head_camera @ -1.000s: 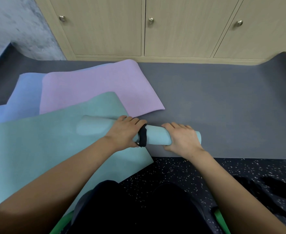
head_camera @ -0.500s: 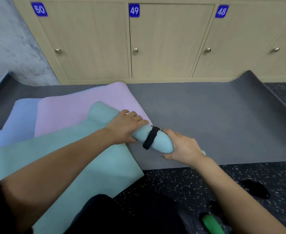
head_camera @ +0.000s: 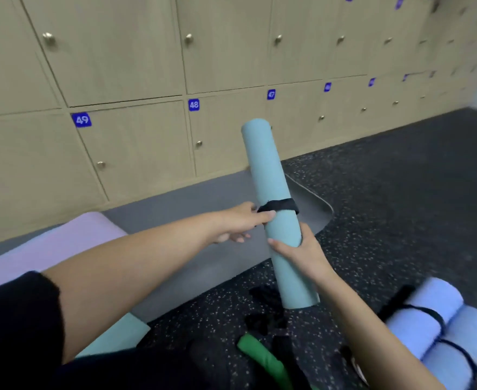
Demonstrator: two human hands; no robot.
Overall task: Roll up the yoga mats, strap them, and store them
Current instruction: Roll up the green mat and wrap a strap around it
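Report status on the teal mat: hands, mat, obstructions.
Right hand grips rolled teal mat, near upright. Left hand at black strap, grip unclear. Nothing blocking seen.

Faces a long bank of pale wood-grain lockers [head_camera: 136, 66] across the far side, stacked in at least two rows and receding to the far right. Carries a small round metal knob [head_camera: 100, 165] on each door and blue number plates at upper door corners: plate 49 [head_camera: 81, 119], plate 48 [head_camera: 193, 105], plate 47 [head_camera: 271, 94], then more to the right too blurred to read. Meets a dark rubber floor [head_camera: 400, 192] flecked with pale specks, spreading near and right. Holds a large grey floor sheet [head_camera: 175, 202] left of centre, far edge apparently curling up against the locker base, rounded corner lying on the speckled floor. Lit softly and evenly.
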